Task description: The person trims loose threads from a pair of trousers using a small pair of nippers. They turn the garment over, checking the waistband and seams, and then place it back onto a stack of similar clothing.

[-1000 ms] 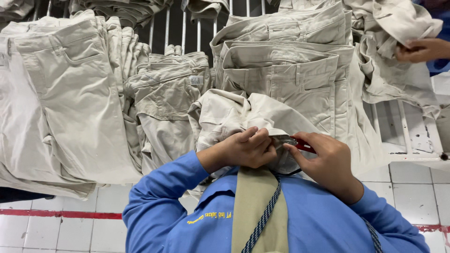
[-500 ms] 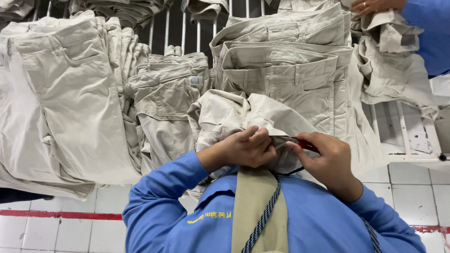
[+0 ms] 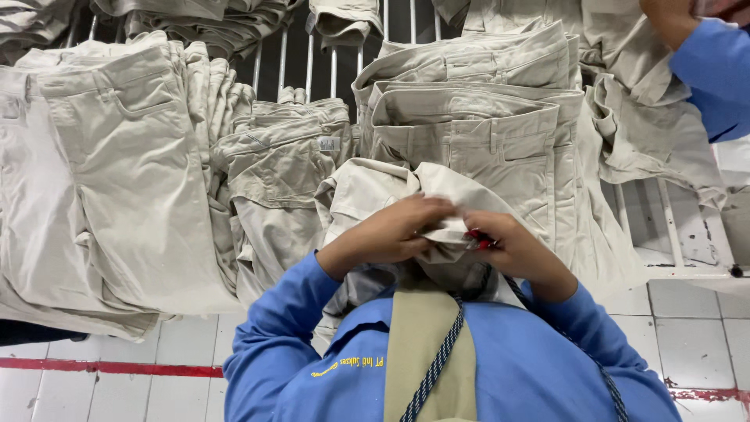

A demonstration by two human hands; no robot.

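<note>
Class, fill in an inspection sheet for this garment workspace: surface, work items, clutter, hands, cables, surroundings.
Surface: white metal-bar rack, mostly covered.
Work items: crumpled beige cotton trousers held in both hands; small red-handled tool, kind unclear.
Clutter: folded beige trouser stacks; more stacks behind.
Hands: left hand gripping the fabric; right hand grasping the tool.
Cables: nothing seen; only a blue braided lanyard.
Surroundings: white tiled floor with red line; co-worker's blue sleeve.
</note>
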